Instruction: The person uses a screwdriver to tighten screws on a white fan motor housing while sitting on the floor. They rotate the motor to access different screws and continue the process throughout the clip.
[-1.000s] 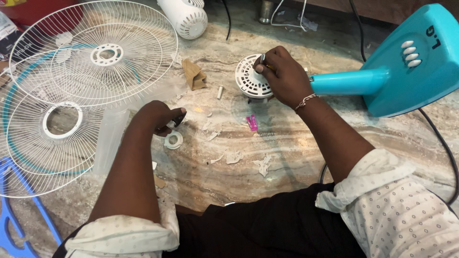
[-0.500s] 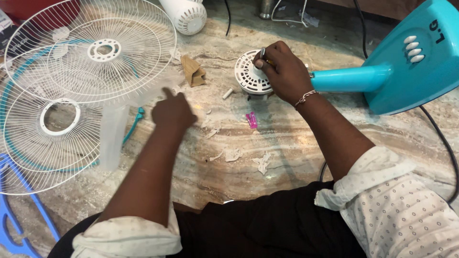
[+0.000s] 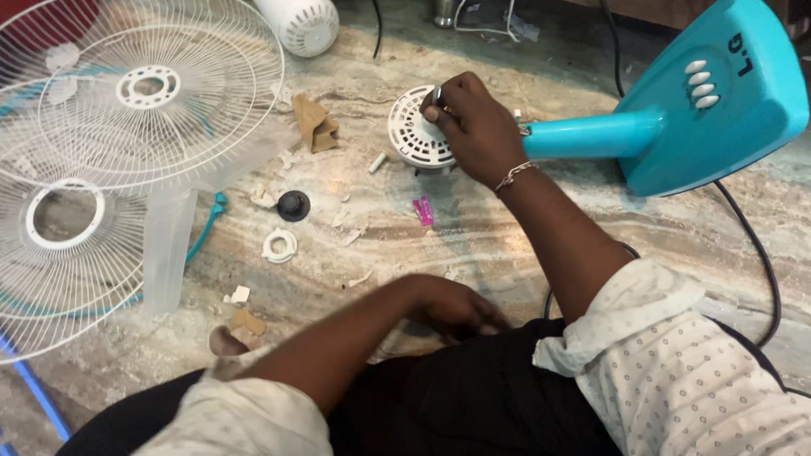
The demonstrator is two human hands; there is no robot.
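Head view, right hand (image 3: 473, 127) clamped on white motor housing (image 3: 412, 135), left hand (image 3: 452, 306) curled near lap, grip unclear

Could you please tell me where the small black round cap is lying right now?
In the head view the black cap lies on the marble floor, left of centre, just above the white ring.

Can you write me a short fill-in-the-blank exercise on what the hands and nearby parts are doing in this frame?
1. The right hand rests on the white round ____ housing at the end of the blue stand.
2. The left hand is drawn back near the person's ____.
3. The small black knob lies on the ____ floor.
4. Two white wire fan ____ lie at left.

Missing words: motor; lap; marble; guards
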